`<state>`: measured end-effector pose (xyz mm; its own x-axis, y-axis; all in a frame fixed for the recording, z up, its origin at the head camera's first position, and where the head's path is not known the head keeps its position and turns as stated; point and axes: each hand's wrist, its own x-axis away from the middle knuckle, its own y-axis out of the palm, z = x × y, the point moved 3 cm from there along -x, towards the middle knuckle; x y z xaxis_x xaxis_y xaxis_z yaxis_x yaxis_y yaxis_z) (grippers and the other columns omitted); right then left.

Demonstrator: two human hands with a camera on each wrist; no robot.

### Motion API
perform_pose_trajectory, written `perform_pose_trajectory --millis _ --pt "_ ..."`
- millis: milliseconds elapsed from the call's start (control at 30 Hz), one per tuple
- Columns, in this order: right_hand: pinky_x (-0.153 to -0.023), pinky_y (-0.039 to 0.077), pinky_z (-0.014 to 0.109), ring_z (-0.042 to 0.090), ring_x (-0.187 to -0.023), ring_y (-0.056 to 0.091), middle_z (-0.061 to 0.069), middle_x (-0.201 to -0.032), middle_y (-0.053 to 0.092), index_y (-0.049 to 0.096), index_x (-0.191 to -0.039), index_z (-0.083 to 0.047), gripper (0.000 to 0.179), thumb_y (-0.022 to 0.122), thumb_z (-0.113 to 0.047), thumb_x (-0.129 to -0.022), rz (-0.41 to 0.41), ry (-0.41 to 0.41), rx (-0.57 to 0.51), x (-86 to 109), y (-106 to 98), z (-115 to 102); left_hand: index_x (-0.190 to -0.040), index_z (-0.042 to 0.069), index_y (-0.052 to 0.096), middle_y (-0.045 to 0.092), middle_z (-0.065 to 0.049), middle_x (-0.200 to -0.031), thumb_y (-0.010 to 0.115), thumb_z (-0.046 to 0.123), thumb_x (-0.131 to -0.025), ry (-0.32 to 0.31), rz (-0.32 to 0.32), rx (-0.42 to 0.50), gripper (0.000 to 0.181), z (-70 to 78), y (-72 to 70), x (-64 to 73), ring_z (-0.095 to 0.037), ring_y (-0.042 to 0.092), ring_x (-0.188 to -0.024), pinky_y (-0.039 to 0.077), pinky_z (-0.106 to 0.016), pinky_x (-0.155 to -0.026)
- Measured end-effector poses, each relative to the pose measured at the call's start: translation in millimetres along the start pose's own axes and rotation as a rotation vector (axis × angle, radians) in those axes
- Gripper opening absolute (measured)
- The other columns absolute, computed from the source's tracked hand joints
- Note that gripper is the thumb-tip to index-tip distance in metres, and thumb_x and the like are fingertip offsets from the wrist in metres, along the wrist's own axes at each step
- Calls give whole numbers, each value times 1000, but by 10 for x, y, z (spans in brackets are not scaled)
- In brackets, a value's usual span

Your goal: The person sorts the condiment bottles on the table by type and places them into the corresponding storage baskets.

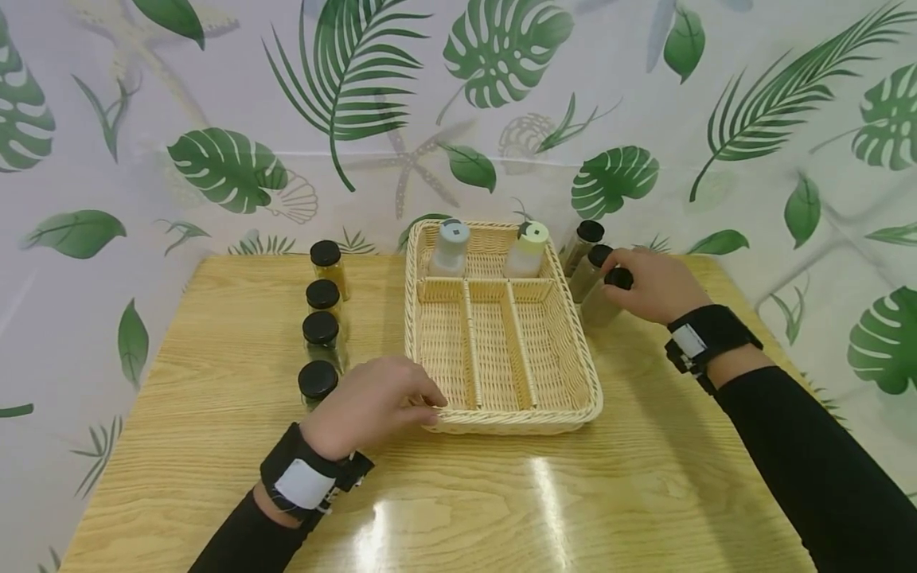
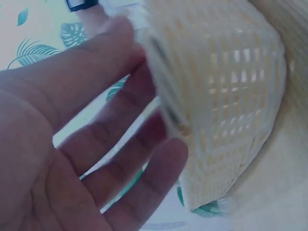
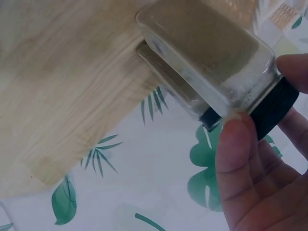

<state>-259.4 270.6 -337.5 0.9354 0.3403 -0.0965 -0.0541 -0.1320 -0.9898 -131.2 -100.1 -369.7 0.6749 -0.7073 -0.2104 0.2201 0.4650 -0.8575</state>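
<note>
A pale wicker basket (image 1: 530, 415) with several compartments stands on the table. Two bottles occupy its back section: a blue-capped bottle (image 1: 450, 251) on the left and a bottle with a pale green cap (image 1: 528, 253) on the right. My left hand (image 1: 376, 404) holds the basket's near-left rim (image 2: 166, 96) between thumb and fingers. To the right of the basket, my right hand (image 1: 655, 285) pinches a spice jar (image 1: 600, 306) by its black lid (image 3: 275, 107). Grey-brown powder fills most of this clear jar, as the right wrist view shows.
Two more black-lidded jars, a far jar (image 1: 579, 245) and a middle jar (image 1: 589, 272), stand behind the held one. Left of the basket runs a row of several black-lidded jars (image 1: 322, 330). A leaf-patterned cloth (image 1: 401, 103) rises behind the wooden table (image 1: 458, 509).
</note>
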Motion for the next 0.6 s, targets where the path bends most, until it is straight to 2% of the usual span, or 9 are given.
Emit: perform_pose_trajectory --millis 133,367,600 --pt "-65 42 43 27 -75 50 13 -94 60 62 -107 -11 29 63 -29 -85 12 -5 -5 -15 -99 -44 -82 25 74 64 19 -80 72 27 -83 35 4 4 3 -17 53 -33 2 55 -73 48 -23 -66" --pt "-63 42 42 27 -74 49 12 -91 59 63 -106 -11 28 62 -28 -84 45 6 7 -40 -236 -108 -75 29 72 61 22 -74 74 25 -81 -16 3 28 7 -25 92 -42 3 53 -66 47 -22 -59" --pt "-59 42 40 25 -72 50 9 -88 58 63 -105 -11 26 62 -26 -84 91 -3 4 -89 -428 -257 -73 28 70 60 22 -72 73 23 -82 -18 -12 45 10 -23 82 -43 1 52 -64 47 -22 -59"
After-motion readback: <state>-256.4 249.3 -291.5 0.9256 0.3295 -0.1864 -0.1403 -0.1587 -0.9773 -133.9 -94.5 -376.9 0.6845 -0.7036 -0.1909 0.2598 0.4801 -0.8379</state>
